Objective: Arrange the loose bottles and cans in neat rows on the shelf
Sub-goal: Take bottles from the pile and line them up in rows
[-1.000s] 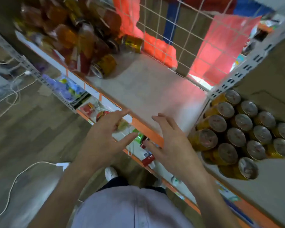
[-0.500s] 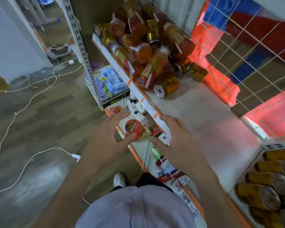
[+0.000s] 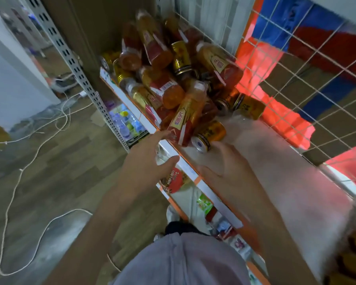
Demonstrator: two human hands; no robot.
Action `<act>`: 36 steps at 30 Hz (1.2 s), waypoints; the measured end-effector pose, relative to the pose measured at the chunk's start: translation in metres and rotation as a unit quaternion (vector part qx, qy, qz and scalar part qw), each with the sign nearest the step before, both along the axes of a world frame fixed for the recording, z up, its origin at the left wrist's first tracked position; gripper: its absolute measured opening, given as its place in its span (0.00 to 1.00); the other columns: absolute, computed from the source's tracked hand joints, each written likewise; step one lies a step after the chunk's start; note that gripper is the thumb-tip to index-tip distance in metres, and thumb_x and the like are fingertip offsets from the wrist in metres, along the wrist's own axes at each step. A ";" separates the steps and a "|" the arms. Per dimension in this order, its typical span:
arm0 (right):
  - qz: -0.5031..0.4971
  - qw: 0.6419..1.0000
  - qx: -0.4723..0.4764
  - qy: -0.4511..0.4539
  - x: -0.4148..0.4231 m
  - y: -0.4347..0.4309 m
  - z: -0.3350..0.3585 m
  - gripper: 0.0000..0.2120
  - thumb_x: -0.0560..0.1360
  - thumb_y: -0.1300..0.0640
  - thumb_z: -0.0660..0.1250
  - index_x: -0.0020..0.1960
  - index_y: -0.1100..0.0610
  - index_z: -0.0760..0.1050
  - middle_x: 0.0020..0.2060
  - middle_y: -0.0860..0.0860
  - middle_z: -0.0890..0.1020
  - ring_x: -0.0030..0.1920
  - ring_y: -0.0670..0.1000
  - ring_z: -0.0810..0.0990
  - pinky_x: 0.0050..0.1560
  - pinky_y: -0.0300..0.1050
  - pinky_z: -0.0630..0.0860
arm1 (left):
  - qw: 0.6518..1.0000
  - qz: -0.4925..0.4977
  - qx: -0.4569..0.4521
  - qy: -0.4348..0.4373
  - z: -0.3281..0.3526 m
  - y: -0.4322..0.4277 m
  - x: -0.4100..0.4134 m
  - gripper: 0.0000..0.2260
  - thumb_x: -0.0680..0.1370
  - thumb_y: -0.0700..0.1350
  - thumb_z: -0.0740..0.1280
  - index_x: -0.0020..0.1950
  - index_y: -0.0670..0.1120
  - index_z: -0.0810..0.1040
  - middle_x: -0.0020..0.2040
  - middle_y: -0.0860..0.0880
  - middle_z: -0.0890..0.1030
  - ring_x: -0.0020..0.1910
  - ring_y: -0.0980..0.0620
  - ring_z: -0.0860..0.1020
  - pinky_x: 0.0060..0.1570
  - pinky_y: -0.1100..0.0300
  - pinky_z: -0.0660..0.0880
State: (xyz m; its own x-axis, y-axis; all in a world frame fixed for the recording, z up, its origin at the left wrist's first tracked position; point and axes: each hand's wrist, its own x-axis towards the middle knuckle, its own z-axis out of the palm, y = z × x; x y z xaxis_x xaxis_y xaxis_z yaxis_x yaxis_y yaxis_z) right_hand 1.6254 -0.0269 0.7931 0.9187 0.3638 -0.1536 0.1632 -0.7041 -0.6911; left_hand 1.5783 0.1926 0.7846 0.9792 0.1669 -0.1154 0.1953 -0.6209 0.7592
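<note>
Apparently early: bottles (image 3: 190, 112) and cans (image 3: 180, 58) lie heaped at one end of the shelf (image 3: 275, 171); left hand (image 3: 150, 159) and right hand (image 3: 226, 167), spread and empty, reach for them.

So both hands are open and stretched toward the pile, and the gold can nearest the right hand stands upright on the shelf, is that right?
Not quite: in the head view the gold can nearest the right hand lies on its side on the shelf, not upright. The rest holds: the left hand and right hand are open, stretched toward the pile.
</note>
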 end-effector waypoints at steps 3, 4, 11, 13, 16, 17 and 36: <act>0.007 1.000 0.014 0.024 0.030 0.017 -0.002 0.29 0.75 0.46 0.72 0.72 0.46 0.66 0.60 0.39 0.70 0.59 0.38 0.69 0.48 0.26 0.66 | 0.999 0.031 0.008 0.007 -0.001 0.016 0.028 0.27 0.75 0.58 0.71 0.72 0.54 0.70 0.66 0.57 0.76 0.64 0.55 0.75 0.62 0.55 0.73; 0.010 0.999 0.017 0.029 0.039 0.022 -0.002 0.30 0.75 0.45 0.72 0.73 0.46 0.65 0.59 0.37 0.69 0.58 0.38 0.69 0.47 0.23 0.66 | 0.999 0.040 0.017 0.012 0.001 0.021 0.035 0.27 0.75 0.58 0.71 0.72 0.53 0.70 0.66 0.55 0.76 0.65 0.56 0.74 0.60 0.59 0.72; -0.028 0.997 0.012 0.070 0.090 0.058 -0.009 0.33 0.73 0.40 0.71 0.73 0.47 0.63 0.63 0.43 0.74 0.64 0.43 0.73 0.59 0.36 0.73 | 0.988 0.118 -0.012 0.098 0.011 0.057 0.098 0.33 0.72 0.67 0.69 0.71 0.50 0.68 0.56 0.55 0.79 0.53 0.53 0.80 0.53 0.52 0.79; -0.055 0.994 0.003 0.090 0.101 0.072 -0.012 0.39 0.69 0.34 0.69 0.73 0.49 0.62 0.64 0.46 0.77 0.64 0.48 0.77 0.63 0.51 0.77 | 0.979 0.140 -0.050 0.139 0.008 0.065 0.128 0.36 0.69 0.74 0.64 0.66 0.48 0.71 0.52 0.51 0.82 0.47 0.49 0.83 0.51 0.48 0.80; -0.100 0.989 -0.025 0.103 0.118 0.092 -0.014 0.37 0.72 0.34 0.69 0.72 0.52 0.60 0.62 0.49 0.79 0.61 0.52 0.79 0.60 0.54 0.78 | 0.981 0.126 -0.042 0.139 0.000 0.077 0.174 0.29 0.71 0.74 0.61 0.46 0.48 0.79 0.41 0.45 0.85 0.38 0.46 0.84 0.46 0.48 0.82; -0.122 0.986 -0.026 0.113 0.122 0.096 -0.014 0.36 0.73 0.36 0.69 0.72 0.52 0.60 0.61 0.49 0.79 0.61 0.52 0.79 0.60 0.53 0.78 | 0.982 0.116 -0.035 0.144 -0.001 0.081 0.186 0.30 0.71 0.74 0.61 0.44 0.47 0.80 0.40 0.44 0.84 0.38 0.45 0.84 0.47 0.48 0.82; -0.261 0.956 -0.064 0.121 0.131 0.132 -0.026 0.40 0.74 0.37 0.70 0.78 0.47 0.54 0.70 0.52 0.69 0.66 0.52 0.73 0.46 0.33 0.67 | 0.937 0.118 -0.238 0.227 -0.011 0.117 0.230 0.39 0.66 0.63 0.77 0.69 0.46 0.66 0.55 0.44 0.80 0.31 0.51 0.83 0.25 0.60 0.78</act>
